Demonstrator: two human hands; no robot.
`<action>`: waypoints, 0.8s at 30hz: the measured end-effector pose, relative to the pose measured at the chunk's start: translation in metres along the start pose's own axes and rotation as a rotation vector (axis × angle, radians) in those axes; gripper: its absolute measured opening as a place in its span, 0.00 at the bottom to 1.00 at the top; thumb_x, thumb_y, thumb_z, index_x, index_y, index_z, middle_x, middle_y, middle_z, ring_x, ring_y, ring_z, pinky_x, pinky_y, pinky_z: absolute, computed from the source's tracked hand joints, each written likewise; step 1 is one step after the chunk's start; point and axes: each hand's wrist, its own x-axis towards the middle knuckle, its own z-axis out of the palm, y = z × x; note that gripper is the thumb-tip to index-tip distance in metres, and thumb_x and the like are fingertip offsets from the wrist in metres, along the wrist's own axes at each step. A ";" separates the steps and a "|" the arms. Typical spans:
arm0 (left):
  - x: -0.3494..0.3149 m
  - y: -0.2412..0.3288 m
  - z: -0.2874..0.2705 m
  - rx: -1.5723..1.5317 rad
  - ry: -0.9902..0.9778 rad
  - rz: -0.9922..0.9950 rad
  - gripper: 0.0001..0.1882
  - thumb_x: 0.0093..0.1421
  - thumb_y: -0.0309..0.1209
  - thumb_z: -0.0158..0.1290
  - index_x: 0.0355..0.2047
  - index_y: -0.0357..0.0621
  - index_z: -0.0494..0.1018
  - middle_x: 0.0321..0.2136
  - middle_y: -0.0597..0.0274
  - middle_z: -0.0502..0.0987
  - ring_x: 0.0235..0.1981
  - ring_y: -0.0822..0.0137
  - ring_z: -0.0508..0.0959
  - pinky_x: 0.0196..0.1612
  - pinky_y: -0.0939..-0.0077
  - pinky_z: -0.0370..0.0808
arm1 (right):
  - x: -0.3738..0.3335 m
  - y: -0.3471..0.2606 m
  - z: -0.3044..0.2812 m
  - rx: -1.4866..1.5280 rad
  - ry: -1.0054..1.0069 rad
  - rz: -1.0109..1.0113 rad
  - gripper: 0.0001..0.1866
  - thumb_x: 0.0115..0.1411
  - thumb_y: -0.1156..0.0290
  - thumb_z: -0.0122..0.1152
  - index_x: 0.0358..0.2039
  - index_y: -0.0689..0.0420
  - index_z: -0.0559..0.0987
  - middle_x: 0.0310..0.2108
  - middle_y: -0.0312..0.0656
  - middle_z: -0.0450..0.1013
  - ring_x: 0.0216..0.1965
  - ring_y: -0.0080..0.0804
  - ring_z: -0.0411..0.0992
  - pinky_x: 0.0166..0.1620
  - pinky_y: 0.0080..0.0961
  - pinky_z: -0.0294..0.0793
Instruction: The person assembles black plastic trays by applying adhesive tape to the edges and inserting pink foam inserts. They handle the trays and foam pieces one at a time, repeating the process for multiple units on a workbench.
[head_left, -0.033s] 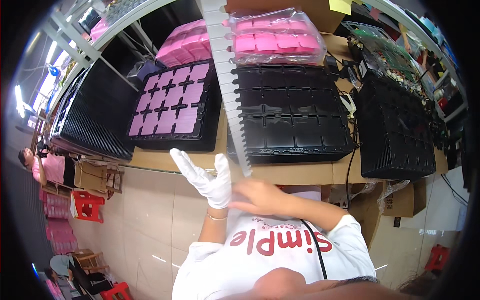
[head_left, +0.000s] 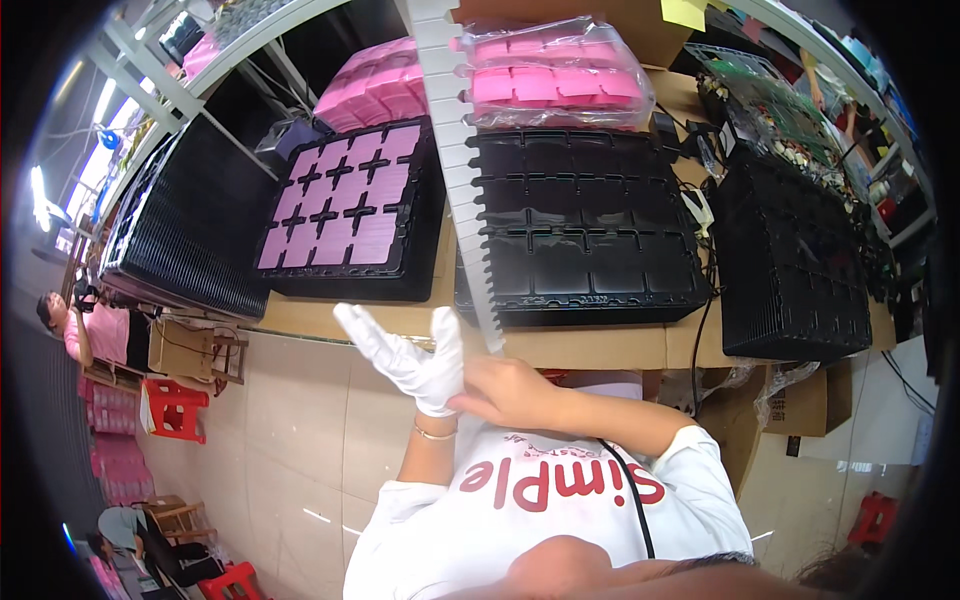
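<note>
A white glove (head_left: 418, 372) covers my left hand (head_left: 405, 360), which is raised in front of the table edge with its thumb and fingers apart. Bare and bent inward, my right hand (head_left: 508, 390) pinches the cuff of that glove near the left wrist. The fingertips of the right hand are partly hidden against the glove. A thin bracelet (head_left: 434, 435) circles the left wrist just below the cuff. Beyond the left hand stands a black tray stack (head_left: 415, 265) with pink pads (head_left: 340, 200) in its top compartments. Farther right is a wide stack of black trays (head_left: 590, 265).
A notched pale strip (head_left: 462, 180) runs between the two stacks. Tall black tray stacks stand at the left (head_left: 190, 220) and right (head_left: 795, 270). Bagged pink pads (head_left: 550, 85) lie behind. A black cable (head_left: 705, 330) hangs over the cardboard-covered table edge (head_left: 640, 345).
My right hand, blurred before, now shows clearly with its fingers closed at the glove's cuff. The left fingers have shifted slightly left and down.
</note>
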 end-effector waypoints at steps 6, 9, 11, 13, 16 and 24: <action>0.029 0.018 -0.017 0.008 -0.103 0.072 0.34 0.53 0.27 0.61 0.59 0.36 0.62 0.63 0.44 0.60 0.65 0.51 0.59 0.65 0.55 0.58 | 0.005 0.009 0.034 0.063 -0.310 -0.285 0.13 0.63 0.62 0.56 0.30 0.59 0.72 0.26 0.45 0.72 0.28 0.44 0.73 0.30 0.39 0.72; 0.020 0.023 -0.021 -0.249 -0.519 -0.579 0.29 0.51 0.32 0.65 0.53 0.38 0.71 0.52 0.54 0.73 0.51 0.61 0.74 0.53 0.70 0.71 | 0.002 -0.005 0.028 0.147 -0.388 -0.214 0.13 0.64 0.62 0.54 0.28 0.59 0.71 0.26 0.44 0.72 0.28 0.42 0.73 0.31 0.38 0.72; 0.014 0.022 -0.015 -0.009 -0.714 -0.375 0.33 0.49 0.36 0.68 0.54 0.37 0.71 0.51 0.56 0.74 0.44 0.64 0.77 0.45 0.72 0.74 | 0.000 -0.009 0.004 0.066 -0.371 -0.216 0.10 0.63 0.65 0.55 0.29 0.58 0.72 0.27 0.43 0.73 0.30 0.41 0.74 0.31 0.36 0.73; 0.011 0.014 0.003 0.128 -0.828 -0.136 0.26 0.49 0.37 0.68 0.47 0.41 0.76 0.45 0.54 0.77 0.36 0.64 0.80 0.41 0.72 0.75 | -0.006 -0.001 -0.022 0.019 -0.227 -0.222 0.07 0.61 0.68 0.57 0.32 0.58 0.74 0.28 0.43 0.73 0.31 0.40 0.74 0.33 0.35 0.73; -0.007 -0.018 0.007 -0.169 -0.781 -0.194 0.13 0.56 0.28 0.63 0.41 0.38 0.77 0.35 0.62 0.79 0.22 0.78 0.69 0.27 0.84 0.68 | -0.015 0.011 -0.055 -0.030 0.156 -0.214 0.06 0.58 0.72 0.60 0.36 0.59 0.76 0.31 0.42 0.74 0.34 0.41 0.73 0.37 0.34 0.73; 0.022 0.025 0.025 -0.560 -0.552 -0.831 0.10 0.62 0.30 0.57 0.40 0.35 0.76 0.29 0.57 0.81 0.18 0.80 0.71 0.21 0.87 0.65 | -0.018 0.033 -0.059 0.399 0.312 0.403 0.19 0.56 0.68 0.68 0.46 0.61 0.76 0.40 0.43 0.77 0.41 0.28 0.76 0.48 0.26 0.75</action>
